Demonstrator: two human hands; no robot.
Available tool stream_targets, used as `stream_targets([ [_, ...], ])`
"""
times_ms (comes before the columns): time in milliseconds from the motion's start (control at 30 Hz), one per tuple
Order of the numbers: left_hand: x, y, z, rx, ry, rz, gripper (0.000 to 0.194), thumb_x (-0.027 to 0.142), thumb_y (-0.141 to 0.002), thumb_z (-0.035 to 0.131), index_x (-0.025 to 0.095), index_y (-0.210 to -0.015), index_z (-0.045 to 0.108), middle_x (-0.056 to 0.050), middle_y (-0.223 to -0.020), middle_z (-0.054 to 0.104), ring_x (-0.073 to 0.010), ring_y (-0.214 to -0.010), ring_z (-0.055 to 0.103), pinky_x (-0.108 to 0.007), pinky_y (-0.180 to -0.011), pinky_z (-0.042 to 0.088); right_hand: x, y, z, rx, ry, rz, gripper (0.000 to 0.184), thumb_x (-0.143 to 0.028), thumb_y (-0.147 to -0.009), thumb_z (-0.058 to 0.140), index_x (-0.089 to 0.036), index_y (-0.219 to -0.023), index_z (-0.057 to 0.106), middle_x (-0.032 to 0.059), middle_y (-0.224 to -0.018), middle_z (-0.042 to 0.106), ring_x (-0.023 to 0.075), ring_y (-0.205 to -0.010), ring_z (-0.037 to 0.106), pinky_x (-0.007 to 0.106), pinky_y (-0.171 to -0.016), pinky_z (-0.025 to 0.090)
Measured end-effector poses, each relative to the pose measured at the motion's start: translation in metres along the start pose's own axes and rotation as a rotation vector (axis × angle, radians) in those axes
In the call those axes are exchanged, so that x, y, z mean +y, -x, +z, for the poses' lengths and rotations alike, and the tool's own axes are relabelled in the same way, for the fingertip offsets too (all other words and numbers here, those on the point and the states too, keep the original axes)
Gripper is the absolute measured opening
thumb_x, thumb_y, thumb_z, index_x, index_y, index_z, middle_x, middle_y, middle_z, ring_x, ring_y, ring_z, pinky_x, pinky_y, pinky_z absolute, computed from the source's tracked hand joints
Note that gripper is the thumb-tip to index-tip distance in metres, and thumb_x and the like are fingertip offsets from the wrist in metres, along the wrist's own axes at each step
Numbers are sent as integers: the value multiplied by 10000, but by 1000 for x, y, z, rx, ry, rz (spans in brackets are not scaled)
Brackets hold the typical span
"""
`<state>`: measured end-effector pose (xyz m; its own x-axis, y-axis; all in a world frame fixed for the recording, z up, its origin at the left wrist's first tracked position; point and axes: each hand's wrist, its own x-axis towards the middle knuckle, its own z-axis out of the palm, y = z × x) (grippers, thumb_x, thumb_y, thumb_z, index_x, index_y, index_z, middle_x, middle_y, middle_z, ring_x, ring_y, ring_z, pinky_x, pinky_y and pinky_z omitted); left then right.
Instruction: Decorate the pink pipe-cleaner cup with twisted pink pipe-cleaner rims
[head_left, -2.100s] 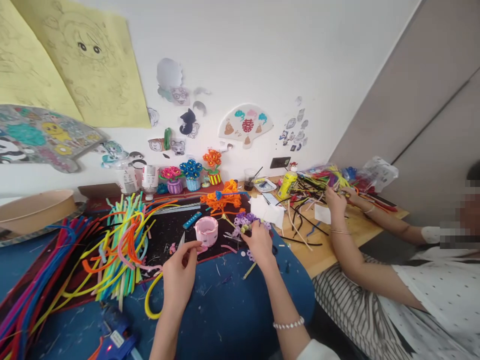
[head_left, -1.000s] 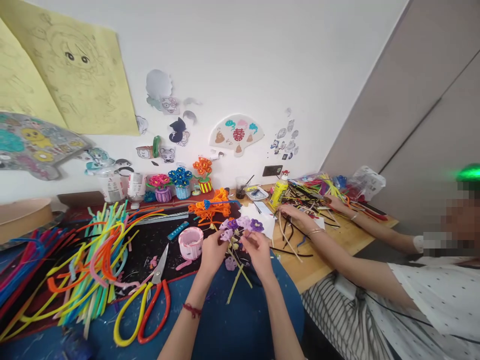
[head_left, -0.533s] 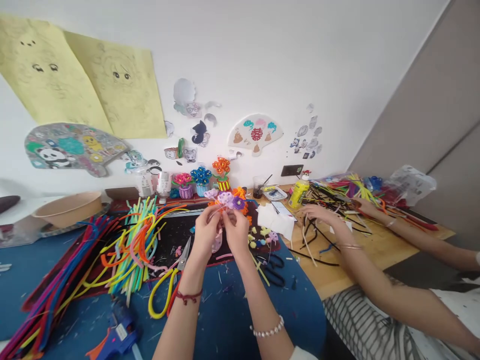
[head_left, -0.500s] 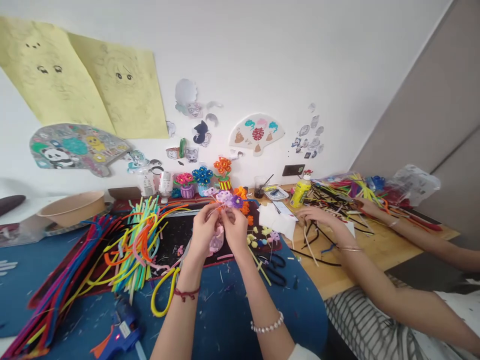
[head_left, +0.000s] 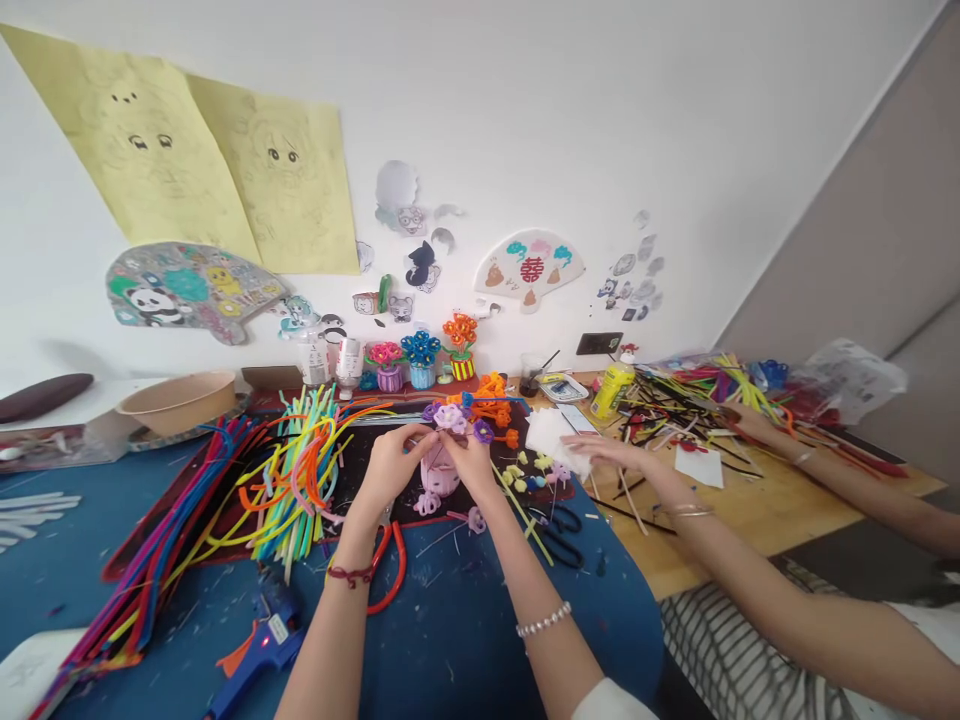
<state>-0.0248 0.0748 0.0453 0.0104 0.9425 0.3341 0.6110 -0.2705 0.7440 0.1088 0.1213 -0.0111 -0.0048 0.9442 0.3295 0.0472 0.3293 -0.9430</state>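
My left hand [head_left: 394, 468] and my right hand [head_left: 472, 468] meet at the middle of the work area, fingertips pinched together. Between them is a small bunch of lilac and purple pipe-cleaner flowers [head_left: 451, 418]; their thin stems are mostly hidden by my fingers. Just below my fingertips stands a pink pot [head_left: 441, 480], partly covered by my hands. Loose lilac flowers [head_left: 475, 519] lie near its base. Orange pipe-cleaner flowers [head_left: 493, 400] rise behind my right hand. By my left wrist are red scissors [head_left: 397, 570], their blades partly hidden.
Pipe-cleaner bundles [head_left: 300, 470] and a blue glue gun [head_left: 266, 640] lie left. Black scissors [head_left: 562, 535] are right of my forearm. Finished flower pots [head_left: 422, 375] line the wall. A co-worker's hand [head_left: 615, 455] reaches over white paper [head_left: 555, 440] at right.
The view has swung slightly left, so the scene sits further right. My hands stay together at the flowers, and the pink pot shows more. The co-worker's near hand has moved towards the white paper.
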Motion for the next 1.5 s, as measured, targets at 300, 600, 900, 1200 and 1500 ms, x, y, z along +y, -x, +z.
stream_targets([
  [300,5,8,-3,59,-157,72,260,337,-882,494,207,-838,715,-51,-836,701,-187,-774,600,-280,-730,438,4,1,-5,-52,32,5,168,-317,-761,669,-216,-893,694,62,-892,770,250,-822,720,363,-781,564],
  [600,3,12,-18,309,-192,8,291,374,-885,496,188,-763,684,-57,-774,644,-209,-782,566,-311,-723,426,3,0,-9,-35,64,35,106,-305,-687,700,-204,-720,694,45,-710,746,226,-690,699,337,-695,569],
  [900,-5,15,14,250,-73,-7,316,406,-920,438,177,-882,652,-25,-714,718,-146,-630,648,-235,-647,492,0,-2,-10,-52,69,49,129,-330,-700,695,-202,-689,687,41,-669,733,228,-667,704,347,-685,575],
  [1200,-9,12,29,246,-235,88,220,283,-921,500,165,-883,681,-71,-900,726,-183,-846,658,-326,-816,480,-3,-2,-30,-77,218,68,190,-342,-672,711,-161,-729,705,69,-730,738,266,-717,676,343,-679,514],
  [1500,-7,11,23,231,-297,160,276,280,-937,434,186,-864,683,-84,-885,722,-198,-851,655,-276,-786,464,-6,-6,-40,-178,182,67,233,-366,-736,625,-148,-671,676,9,-567,637,178,-568,584,251,-538,443],
])
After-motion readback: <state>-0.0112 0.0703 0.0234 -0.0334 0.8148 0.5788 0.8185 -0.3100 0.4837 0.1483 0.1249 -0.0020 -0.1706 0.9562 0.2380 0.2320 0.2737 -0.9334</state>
